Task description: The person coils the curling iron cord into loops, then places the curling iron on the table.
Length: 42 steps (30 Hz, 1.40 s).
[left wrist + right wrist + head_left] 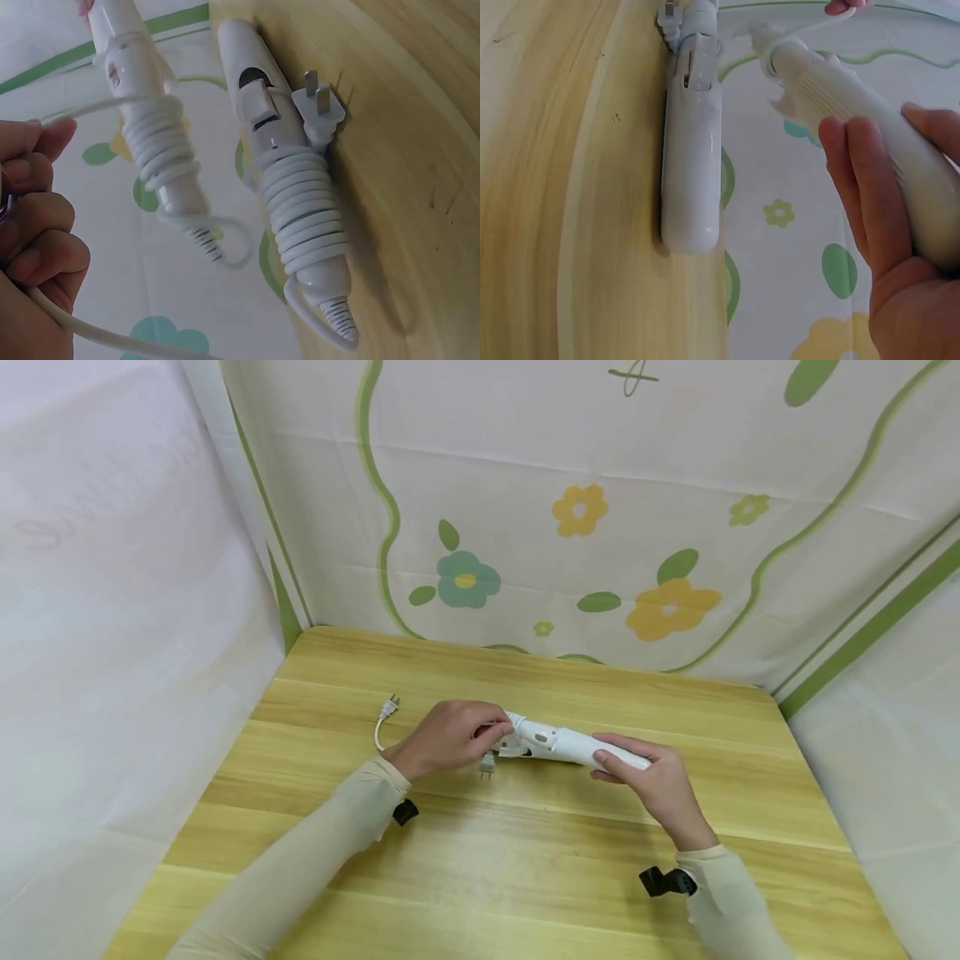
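My right hand [660,781] grips a white hair iron [588,747] by its smooth end, fingers on one side and thumb on the other in the right wrist view. Several turns of white cord [159,142] circle the iron's other end. My left hand [457,735] pinches the cord's free length between thumb and fingertips, the other fingers curled around it. The tail runs out to a two-pin plug [389,706] left of the hand. Beneath the held iron, a second white hair iron [304,202] lies on the table, its cord wound and its plug [319,112] against its side.
The wood-grain table [480,877] extends on all sides of the hands. White flower-printed cloth [517,527] stands along its back edge, with pale cloth walls at left and right. A black strap [667,882] sits at the right wrist.
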{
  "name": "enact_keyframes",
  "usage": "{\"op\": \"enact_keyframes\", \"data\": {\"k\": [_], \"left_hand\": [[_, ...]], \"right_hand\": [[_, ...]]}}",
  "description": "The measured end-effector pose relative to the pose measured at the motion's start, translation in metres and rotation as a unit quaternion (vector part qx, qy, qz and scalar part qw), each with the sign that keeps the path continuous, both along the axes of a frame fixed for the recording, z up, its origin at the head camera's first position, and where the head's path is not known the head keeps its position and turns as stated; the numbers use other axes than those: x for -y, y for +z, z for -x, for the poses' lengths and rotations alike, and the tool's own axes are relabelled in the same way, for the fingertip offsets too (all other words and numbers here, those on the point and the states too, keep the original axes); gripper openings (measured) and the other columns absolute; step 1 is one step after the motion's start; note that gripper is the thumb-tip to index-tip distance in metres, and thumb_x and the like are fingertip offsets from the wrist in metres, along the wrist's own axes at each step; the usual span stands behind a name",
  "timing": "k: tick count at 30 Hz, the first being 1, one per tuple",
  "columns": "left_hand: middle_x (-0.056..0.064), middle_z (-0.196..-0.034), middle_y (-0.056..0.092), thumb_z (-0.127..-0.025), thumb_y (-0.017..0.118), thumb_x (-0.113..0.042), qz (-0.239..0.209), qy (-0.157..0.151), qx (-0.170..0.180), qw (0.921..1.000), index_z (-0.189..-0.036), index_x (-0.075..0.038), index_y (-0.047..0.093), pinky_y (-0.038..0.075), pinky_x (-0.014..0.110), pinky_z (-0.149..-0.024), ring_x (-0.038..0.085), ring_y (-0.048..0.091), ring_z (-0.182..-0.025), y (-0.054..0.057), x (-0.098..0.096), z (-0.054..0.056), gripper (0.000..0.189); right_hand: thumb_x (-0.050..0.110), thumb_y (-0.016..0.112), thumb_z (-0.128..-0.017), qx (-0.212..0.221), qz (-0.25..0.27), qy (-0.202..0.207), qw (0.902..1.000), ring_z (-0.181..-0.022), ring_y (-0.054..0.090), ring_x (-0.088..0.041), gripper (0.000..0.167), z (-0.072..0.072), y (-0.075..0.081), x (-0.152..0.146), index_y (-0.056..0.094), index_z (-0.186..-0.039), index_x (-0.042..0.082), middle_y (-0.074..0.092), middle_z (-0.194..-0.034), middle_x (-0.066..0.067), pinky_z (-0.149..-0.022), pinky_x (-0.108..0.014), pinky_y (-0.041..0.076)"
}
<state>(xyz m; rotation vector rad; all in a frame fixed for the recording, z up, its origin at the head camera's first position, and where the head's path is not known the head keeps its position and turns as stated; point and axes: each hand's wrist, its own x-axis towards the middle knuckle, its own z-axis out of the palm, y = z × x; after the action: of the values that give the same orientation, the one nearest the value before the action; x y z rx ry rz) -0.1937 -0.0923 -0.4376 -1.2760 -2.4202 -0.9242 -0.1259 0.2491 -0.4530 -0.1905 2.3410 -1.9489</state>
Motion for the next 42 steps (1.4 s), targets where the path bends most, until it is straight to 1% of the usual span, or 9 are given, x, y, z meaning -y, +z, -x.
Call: {"op": "enact_keyframes", "data": {"k": [6,14,18,22,26,33,37,39,42], "left_hand": [[-0.001,-0.089,0.079,-0.110,0.068,-0.019,-0.016,0.008,-0.010,0.9998,-0.103,-0.012,0.081,0.048,0.022,-0.064,0.003,0.054,-0.065,0.005,0.005,0.009,0.016],[-0.004,-0.097,0.081,-0.109,0.069,-0.021,-0.001,-0.020,0.003,0.9998,-0.105,-0.013,0.082,0.053,0.023,-0.069,0.002,0.060,-0.071,0.005,0.009,0.015,0.016],[-0.006,-0.100,0.082,-0.111,0.068,-0.023,0.000,-0.045,0.084,0.9954,-0.108,-0.015,0.084,0.053,0.024,-0.072,0.004,0.060,-0.072,0.005,0.011,0.016,0.018],[0.000,-0.108,0.083,-0.112,0.065,-0.026,-0.020,-0.079,0.204,0.9756,-0.115,-0.013,0.085,0.052,0.027,-0.076,0.013,0.063,-0.075,0.002,0.012,0.016,0.024],[0.005,-0.110,0.084,-0.112,0.064,-0.019,-0.038,-0.108,0.258,0.9593,-0.117,-0.010,0.084,0.056,0.026,-0.079,0.003,0.063,-0.078,-0.005,0.010,0.015,0.023],[0.007,-0.108,0.083,-0.111,0.064,-0.010,-0.071,-0.131,0.275,0.9497,-0.115,-0.005,0.082,0.057,0.023,-0.079,0.001,0.064,-0.081,-0.014,0.009,0.009,0.019],[0.011,-0.108,0.081,-0.108,0.065,-0.001,-0.077,-0.139,0.238,0.9583,-0.117,-0.001,0.079,0.058,0.024,-0.079,0.004,0.067,-0.084,-0.017,0.006,0.005,0.017],[0.011,-0.101,0.080,-0.109,0.063,-0.002,-0.071,-0.124,0.226,0.9636,-0.115,-0.004,0.078,0.058,0.023,-0.080,0.005,0.067,-0.083,-0.018,0.004,0.003,0.016],[0.017,-0.093,0.076,-0.112,0.059,-0.005,-0.074,-0.107,0.266,0.9550,-0.107,-0.004,0.075,0.056,0.024,-0.082,0.007,0.066,-0.082,-0.019,0.000,-0.002,0.017]], "right_hand": [[0.014,0.077,-0.104,0.006,-0.025,0.045,0.9987,-0.096,0.082,-0.042,0.041,-0.005,0.003,-0.004,0.070,-0.139,-0.006,0.069,-0.140,-0.027,-0.091,-0.037,0.065],[0.006,0.075,-0.104,0.004,-0.008,0.096,0.9953,-0.091,0.083,-0.039,0.036,-0.008,0.003,-0.008,0.071,-0.135,-0.010,0.076,-0.134,-0.005,-0.087,-0.045,0.066],[-0.002,0.070,-0.104,-0.008,0.023,0.127,0.9916,-0.090,0.082,-0.040,0.031,-0.009,0.003,-0.010,0.070,-0.133,-0.014,0.078,-0.131,0.000,-0.083,-0.049,0.066],[-0.009,0.062,-0.105,-0.021,0.064,0.146,0.9870,-0.093,0.082,-0.037,0.029,-0.012,0.005,-0.013,0.072,-0.132,-0.011,0.078,-0.131,-0.003,-0.081,-0.049,0.066],[-0.014,0.056,-0.105,-0.023,0.118,0.151,0.9812,-0.094,0.081,-0.034,0.036,-0.013,0.007,-0.015,0.077,-0.131,-0.001,0.079,-0.127,-0.008,-0.081,-0.044,0.067],[-0.014,0.054,-0.106,-0.021,0.149,0.143,0.9781,-0.092,0.082,-0.032,0.038,-0.013,0.010,-0.015,0.078,-0.131,0.001,0.079,-0.125,-0.010,-0.081,-0.040,0.067],[-0.014,0.052,-0.106,-0.024,0.164,0.130,0.9776,-0.087,0.083,-0.030,0.037,-0.013,0.011,-0.014,0.077,-0.131,-0.001,0.079,-0.125,-0.010,-0.080,-0.038,0.067],[-0.014,0.051,-0.107,-0.032,0.174,0.127,0.9760,-0.089,0.083,-0.030,0.037,-0.012,0.011,-0.013,0.076,-0.132,-0.003,0.078,-0.126,-0.011,-0.080,-0.038,0.067],[-0.014,0.050,-0.108,-0.042,0.187,0.121,0.9739,-0.090,0.082,-0.029,0.037,-0.011,0.013,-0.012,0.075,-0.134,-0.003,0.076,-0.128,-0.012,-0.080,-0.036,0.067]]}}
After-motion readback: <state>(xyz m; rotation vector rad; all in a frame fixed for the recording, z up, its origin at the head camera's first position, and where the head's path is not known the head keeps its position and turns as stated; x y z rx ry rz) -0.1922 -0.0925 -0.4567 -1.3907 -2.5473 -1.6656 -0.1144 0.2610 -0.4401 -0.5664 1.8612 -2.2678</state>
